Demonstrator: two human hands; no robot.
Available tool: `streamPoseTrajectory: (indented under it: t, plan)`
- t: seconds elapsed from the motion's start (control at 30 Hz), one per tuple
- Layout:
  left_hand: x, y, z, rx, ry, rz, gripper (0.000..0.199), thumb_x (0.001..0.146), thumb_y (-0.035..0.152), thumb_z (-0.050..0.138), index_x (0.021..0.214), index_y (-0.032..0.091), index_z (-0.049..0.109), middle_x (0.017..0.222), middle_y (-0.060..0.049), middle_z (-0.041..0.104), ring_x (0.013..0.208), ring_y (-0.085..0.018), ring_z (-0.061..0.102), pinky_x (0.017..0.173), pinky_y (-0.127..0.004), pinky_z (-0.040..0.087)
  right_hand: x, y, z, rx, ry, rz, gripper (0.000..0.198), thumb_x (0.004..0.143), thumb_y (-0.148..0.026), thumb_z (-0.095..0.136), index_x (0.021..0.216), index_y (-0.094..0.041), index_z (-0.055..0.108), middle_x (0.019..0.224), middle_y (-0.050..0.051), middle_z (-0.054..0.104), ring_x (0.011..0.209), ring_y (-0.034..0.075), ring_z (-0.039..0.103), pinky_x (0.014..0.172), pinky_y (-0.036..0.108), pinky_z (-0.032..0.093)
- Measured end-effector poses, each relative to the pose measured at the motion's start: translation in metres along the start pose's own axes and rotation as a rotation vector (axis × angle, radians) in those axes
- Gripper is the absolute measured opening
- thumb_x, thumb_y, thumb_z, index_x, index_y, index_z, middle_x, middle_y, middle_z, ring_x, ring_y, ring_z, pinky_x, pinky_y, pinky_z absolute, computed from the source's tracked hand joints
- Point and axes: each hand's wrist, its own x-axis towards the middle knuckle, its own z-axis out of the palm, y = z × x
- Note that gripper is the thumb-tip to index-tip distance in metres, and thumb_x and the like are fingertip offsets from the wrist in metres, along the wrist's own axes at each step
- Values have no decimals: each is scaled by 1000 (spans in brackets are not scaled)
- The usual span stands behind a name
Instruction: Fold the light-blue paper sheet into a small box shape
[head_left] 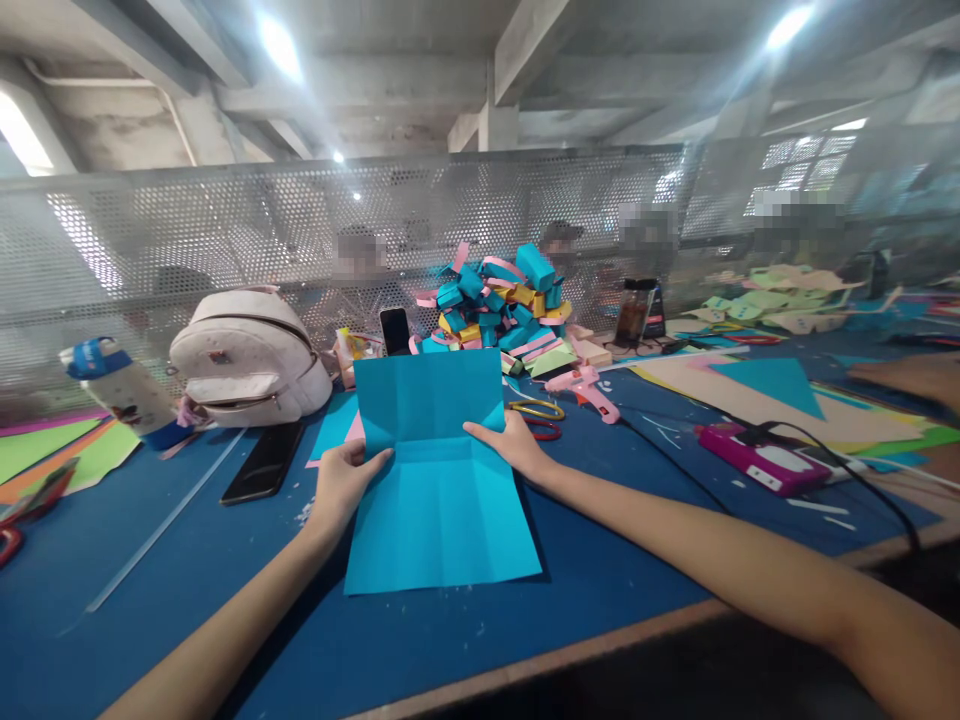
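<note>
We observed a blue sheet at the near side of the table, its upper part tilted up and creases running across and along it. The left hand pinched its left edge, thumb in front and fingers curled behind; the right hand pinched the right edge likewise, thumb laid flat on the front. We could not tell whether the sheet's lower edge touched the table.

Among the containers, we noted a pale bag standing upright to the left, its contents hidden from us. Beside it stood a bottle with a blue cap; we could not see inside. Farther back, right of a pile of blue, yellow and pink paper pieces, a clear jar with a dark lid held something brown that we could not identify. A phone lay before the bag, and a pink glue gun lay beyond the right hand.
</note>
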Motion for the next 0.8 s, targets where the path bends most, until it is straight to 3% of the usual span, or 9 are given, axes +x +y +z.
streamPoseTrajectory:
  t: [0.2,0.43,0.57,0.8]
  plan:
    - [-3,3,2,125,53,85,27,61,43,79,59,20,65,50,1,60,59,-23,62,47,-27,43,-3,2,2,30,19,20,52,69,-56,76,105,-19,68,114,11,70,104,34,66,90,49,53]
    - [-5,9,3,231,89,185,47,60,41,79,44,24,39,44,5,32,48,-15,41,45,-25,27,-3,1,2,11,40,21,52,67,-57,77,103,-20,70,112,10,70,107,35,65,93,50,52]
    - [-5,10,4,240,55,193,44,57,40,80,46,24,41,46,5,33,49,-15,42,46,-25,28,-4,0,3,2,58,25,54,66,-59,76,102,-20,70,110,11,71,105,36,65,92,52,52]
    - [0,6,1,211,4,161,25,54,35,80,57,22,59,51,2,51,58,-20,55,51,-26,38,-4,-1,3,1,51,11,49,67,-57,77,99,-20,71,109,11,71,104,36,65,90,49,53]
